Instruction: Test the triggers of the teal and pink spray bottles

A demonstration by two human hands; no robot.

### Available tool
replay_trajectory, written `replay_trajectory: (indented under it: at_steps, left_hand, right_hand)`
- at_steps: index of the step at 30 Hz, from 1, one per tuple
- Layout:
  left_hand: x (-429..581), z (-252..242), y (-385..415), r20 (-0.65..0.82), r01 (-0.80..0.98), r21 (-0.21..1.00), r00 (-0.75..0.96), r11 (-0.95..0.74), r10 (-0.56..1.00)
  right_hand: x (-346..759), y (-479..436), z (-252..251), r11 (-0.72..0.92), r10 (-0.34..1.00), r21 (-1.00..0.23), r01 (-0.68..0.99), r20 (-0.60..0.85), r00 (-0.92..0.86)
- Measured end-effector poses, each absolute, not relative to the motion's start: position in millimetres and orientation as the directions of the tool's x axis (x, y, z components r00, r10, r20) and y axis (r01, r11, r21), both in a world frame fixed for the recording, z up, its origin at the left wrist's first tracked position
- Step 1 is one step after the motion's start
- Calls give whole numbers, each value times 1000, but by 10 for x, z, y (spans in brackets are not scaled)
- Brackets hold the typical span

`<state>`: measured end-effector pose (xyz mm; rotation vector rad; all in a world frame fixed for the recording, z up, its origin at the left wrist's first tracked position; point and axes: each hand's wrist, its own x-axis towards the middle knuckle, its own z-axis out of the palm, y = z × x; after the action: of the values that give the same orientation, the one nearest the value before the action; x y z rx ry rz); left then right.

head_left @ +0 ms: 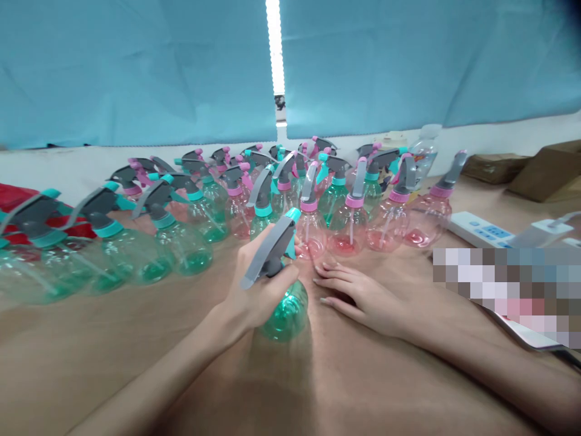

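My left hand (258,290) is wrapped round the neck of a green spray bottle (287,315) with a grey and teal trigger head. The bottle stands upright, or nearly so, at the middle of the table; whether its base touches the tabletop I cannot tell. To its right my right hand (363,297) lies palm down on the table, fingers stretched out, holding nothing. Just beyond both hands are a pink spray bottle (312,233) and another pink spray bottle (347,233), both upright. Several green spray bottles, among them one green spray bottle (186,254), line the left side.
More pink and green bottles crowd the back of the table. On the right are a white power strip (481,229) with a plug, a partly pixelated flat device (529,330) and cardboard boxes (549,172). A clear plastic bottle (424,151) stands behind. Red material (16,197) shows far left.
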<state>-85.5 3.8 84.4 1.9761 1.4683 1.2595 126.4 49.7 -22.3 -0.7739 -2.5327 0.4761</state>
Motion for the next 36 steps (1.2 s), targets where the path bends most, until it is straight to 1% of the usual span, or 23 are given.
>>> replay_trajectory:
  at_steps: [3, 8, 14, 22, 29, 36]
  left_hand:
    - [-841, 812, 40, 410, 529, 762, 51, -373, 910]
    - [-809, 750, 26, 428, 547, 752, 17, -367, 904]
    - [-809, 747, 44, 442, 500, 768, 37, -400, 896]
    - [-805, 730, 28, 470, 559, 736, -16, -382, 882]
    - [-805, 740, 28, 446, 568, 740, -15, -360, 895]
    - [-798, 747, 23, 445, 548, 753, -15, -365, 895]
  right_hand:
    - [1262, 494, -218, 783, 593, -444, 435, 322, -738]
    - [1265, 500, -245, 788, 589, -445, 426, 342, -732]
    - [1267, 505, -255, 793, 582, -448, 413, 357, -731]
    - [1267, 505, -253, 791, 586, -435, 430, 338, -736]
    - [1264, 508, -250, 793, 584, -431, 432, 335, -739]
    - [1266, 503, -258, 789, 587, -451, 417, 353, -728]
